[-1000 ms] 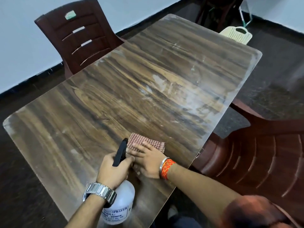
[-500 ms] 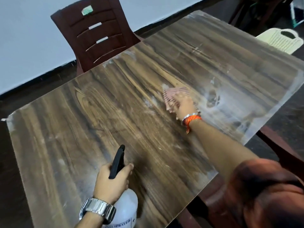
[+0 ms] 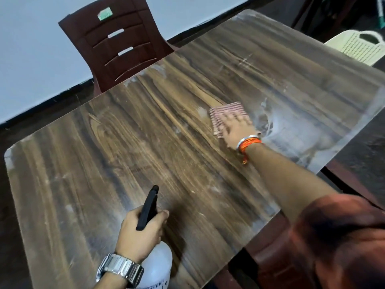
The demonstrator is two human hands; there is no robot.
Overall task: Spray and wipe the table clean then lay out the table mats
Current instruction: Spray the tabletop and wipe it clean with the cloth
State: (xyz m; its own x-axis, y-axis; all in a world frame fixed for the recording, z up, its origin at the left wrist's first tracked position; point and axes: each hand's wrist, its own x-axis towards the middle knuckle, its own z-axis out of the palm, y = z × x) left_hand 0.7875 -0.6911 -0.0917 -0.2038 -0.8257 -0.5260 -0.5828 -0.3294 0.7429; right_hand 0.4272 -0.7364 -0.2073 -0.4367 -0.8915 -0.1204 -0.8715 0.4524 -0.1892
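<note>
A wood-grain table (image 3: 129, 147) fills the view, with pale wet smears near its right edge. My right hand (image 3: 237, 128) lies flat with straight fingers on a red-and-white checked cloth (image 3: 226, 111), pressing it on the tabletop at mid-right. My left hand (image 3: 141, 232) grips the neck of a white spray bottle (image 3: 158, 265) with a black trigger head (image 3: 148, 207), standing at the near edge of the table. No table mats are in view.
A dark red plastic chair (image 3: 116, 44) stands at the far side against the white wall. Another dark red chair (image 3: 270, 257) is tucked at the table's near right. A cream plastic chair back (image 3: 358, 46) shows at the far right corner.
My right hand slid the cloth from the near edge beside the bottle out to the table's mid-right. My left hand kept hold of the spray bottle.
</note>
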